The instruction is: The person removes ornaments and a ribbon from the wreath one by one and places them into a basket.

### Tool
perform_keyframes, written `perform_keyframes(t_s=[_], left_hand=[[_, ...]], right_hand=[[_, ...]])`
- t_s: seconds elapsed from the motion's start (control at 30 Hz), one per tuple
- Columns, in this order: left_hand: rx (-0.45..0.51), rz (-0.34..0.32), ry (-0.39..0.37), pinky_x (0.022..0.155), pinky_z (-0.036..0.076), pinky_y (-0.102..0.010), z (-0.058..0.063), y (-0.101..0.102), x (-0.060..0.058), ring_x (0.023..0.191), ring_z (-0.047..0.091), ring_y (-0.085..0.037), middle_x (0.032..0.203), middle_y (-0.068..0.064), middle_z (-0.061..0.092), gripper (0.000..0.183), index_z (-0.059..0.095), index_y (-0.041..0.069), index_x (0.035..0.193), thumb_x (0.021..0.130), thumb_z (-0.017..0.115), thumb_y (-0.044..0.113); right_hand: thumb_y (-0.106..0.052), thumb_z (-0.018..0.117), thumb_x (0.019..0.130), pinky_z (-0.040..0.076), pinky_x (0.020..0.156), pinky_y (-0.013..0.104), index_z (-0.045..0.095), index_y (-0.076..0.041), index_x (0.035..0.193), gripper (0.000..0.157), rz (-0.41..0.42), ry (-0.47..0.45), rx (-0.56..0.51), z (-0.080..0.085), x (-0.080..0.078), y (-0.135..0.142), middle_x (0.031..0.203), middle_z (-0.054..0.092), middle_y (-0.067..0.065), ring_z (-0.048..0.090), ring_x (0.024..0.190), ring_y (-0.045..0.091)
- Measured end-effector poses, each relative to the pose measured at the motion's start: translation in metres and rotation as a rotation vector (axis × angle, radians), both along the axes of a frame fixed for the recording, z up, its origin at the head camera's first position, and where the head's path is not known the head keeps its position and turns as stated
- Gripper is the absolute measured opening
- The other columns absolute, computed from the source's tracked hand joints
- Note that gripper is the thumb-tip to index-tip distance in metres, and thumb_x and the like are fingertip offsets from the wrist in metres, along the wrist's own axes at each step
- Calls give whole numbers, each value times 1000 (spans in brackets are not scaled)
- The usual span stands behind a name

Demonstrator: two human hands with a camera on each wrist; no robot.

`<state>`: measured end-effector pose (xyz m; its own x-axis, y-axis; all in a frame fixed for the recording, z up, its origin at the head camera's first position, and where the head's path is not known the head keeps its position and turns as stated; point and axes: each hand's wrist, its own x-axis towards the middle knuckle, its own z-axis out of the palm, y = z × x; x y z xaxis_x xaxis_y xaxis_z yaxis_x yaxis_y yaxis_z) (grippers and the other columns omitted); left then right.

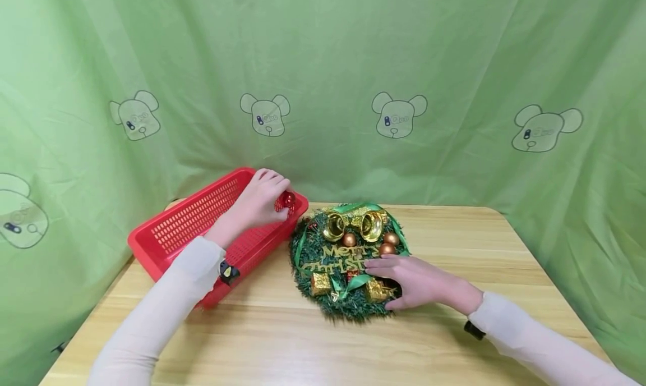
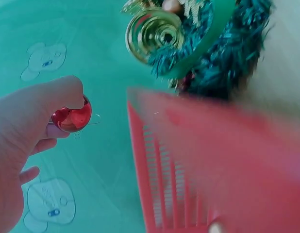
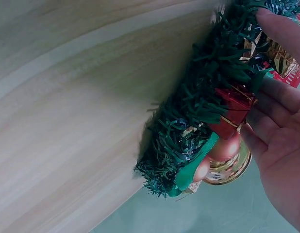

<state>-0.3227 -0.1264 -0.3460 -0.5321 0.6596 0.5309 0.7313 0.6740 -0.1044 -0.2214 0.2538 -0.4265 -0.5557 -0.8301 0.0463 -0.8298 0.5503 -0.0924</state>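
Observation:
My left hand (image 1: 259,201) pinches a shiny red bauble (image 1: 289,199) over the far right end of the red basket (image 1: 143,237). In the left wrist view a thin loop sticks out from the bauble (image 2: 75,118), between thumb and bent fingers. A green tinsel Christmas wreath (image 1: 300,254) lies on the table right of the basket, with gold bells (image 1: 372,226), copper baubles and gold "Merry Christmas" lettering. At its right side is my right hand (image 1: 421,282), fingers extended over the decorations. The right wrist view shows those fingers close to a small red gift box (image 3: 231,111).
The wooden table (image 1: 454,240) bears the basket at the left and the wreath near the middle. Green cloth (image 1: 323,49) printed with bear heads hangs behind the table and on both sides. The basket has slotted walls and a raised rim.

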Motion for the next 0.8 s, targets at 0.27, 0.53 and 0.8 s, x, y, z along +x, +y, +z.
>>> perform_keyframes(t_s=[0.27,0.53,0.8], left_hand=[[-2,82,-58,106,39,-50,4,-18,-8,108,60,-31,99,-8,70,30,64,7,99,76,78,20],[22,151,-116,105,39,-51,0,-35,-18,105,59,-30,100,-10,70,32,65,6,101,76,78,21],[58,199,-153,105,38,-53,-6,-57,-32,102,58,-31,95,-9,69,30,64,7,97,74,78,21]], right_hand=[[-42,86,74,47,107,53,60,-4,139,80,-2,0,-6,-1,0,-1,149,56,14,58,132,37],[-40,86,74,46,108,56,60,-3,139,79,-13,-4,1,-3,1,0,149,56,15,57,132,39],[-41,86,75,46,108,56,60,-4,140,79,-21,2,9,-3,0,-1,149,55,14,57,132,40]])
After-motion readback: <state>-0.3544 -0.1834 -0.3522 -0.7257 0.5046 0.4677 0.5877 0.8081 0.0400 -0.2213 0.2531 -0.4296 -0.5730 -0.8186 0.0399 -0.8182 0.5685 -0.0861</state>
